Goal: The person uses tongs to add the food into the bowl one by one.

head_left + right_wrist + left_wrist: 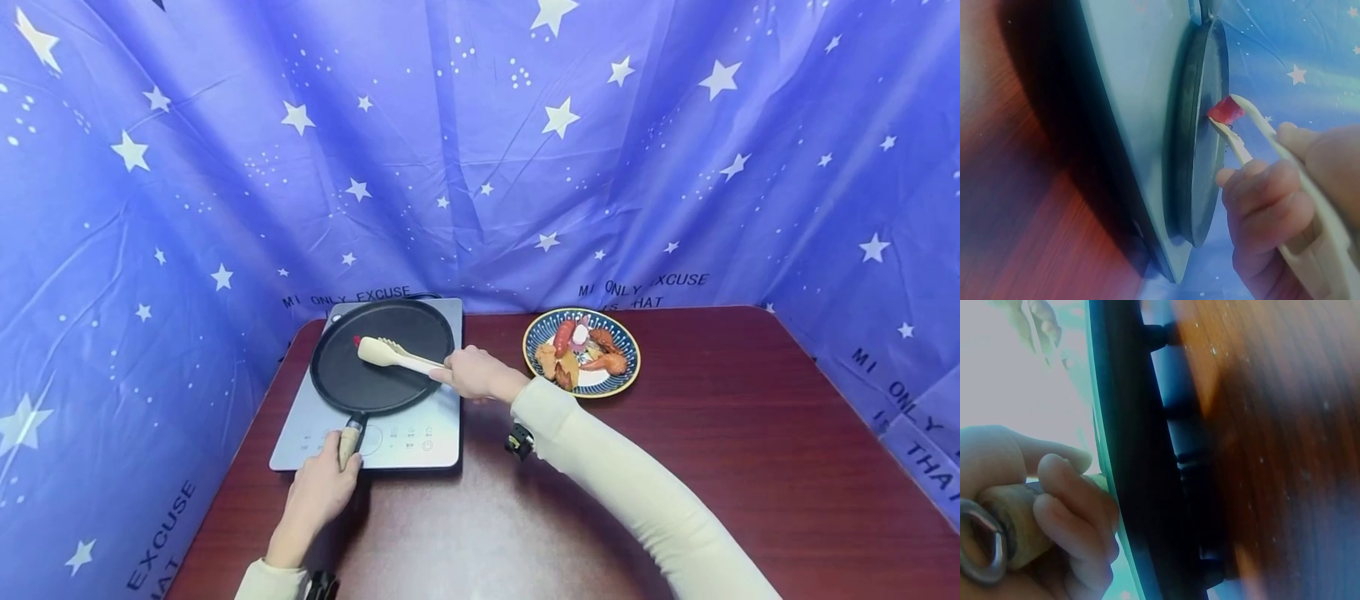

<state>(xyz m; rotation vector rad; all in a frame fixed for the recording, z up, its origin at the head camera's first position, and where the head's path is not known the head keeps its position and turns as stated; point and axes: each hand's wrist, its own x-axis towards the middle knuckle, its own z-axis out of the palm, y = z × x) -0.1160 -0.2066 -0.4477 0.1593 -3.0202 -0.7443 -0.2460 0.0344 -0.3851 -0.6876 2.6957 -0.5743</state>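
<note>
We have before us a dark red, wood-grained worktop [750, 433], and near its far left corner sits a flat, silver-white rectangular cooker [438, 417]. On the cooker lies a black, round, shallow pan [375, 387], its handle pointing toward the worktop's near edge. A round, blue-patterned plate with a yellow rim [627, 337] stands at the far edge, just right of that edge's middle, bearing red and brown food pieces [611, 364]. Our left hand [318, 483] grips the pan's wood-coloured handle end [348, 447], on the near side of the pan. Our right hand [476, 372] is closed around a pair of slim, cream-coloured tongs [380, 352], and comes in over the cooker's right edge. The tongs' long axis runs from that hand toward the worktop's left edge, tilting slightly toward the far edge. Pinched at their tips is a small red piece [1227, 111], over the middle of the pan. The right hand is the nearer one; from the left hand, the piece lies toward the far edge. What matters most, we judge, is the gap between piece and pan floor, and we cannot tell whether they touch.
</note>
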